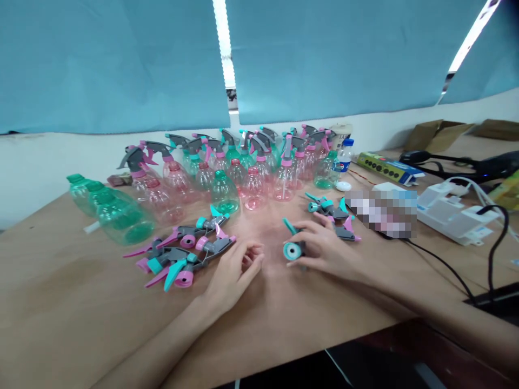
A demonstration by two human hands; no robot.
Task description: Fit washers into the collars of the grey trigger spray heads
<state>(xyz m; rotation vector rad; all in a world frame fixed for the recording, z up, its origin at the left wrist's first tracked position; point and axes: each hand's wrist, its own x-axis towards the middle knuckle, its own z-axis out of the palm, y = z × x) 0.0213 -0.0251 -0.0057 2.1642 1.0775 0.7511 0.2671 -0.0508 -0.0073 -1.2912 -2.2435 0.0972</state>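
My right hand (324,248) grips a grey and teal spray trigger head (292,250), its round teal collar turned toward me. My left hand (235,270) rests over the table with fingers loosely curled, thumb apart, and nothing visible in it. Just left of that hand lies a heap of pink, teal and grey spray heads (174,265). More loose spray heads (328,208) lie beyond my right hand. In front of both hands stand pink and green bottles; a pink one (254,189) and a green one (225,193) have no spray head on.
Several green bottles (121,216) lean together at the left. Behind stand many bottles with spray heads. At the right are a Pepsi bottle (345,156), a power-strip box (389,168), a white plastic unit (454,210) and black cables (440,270) across the table (81,319).
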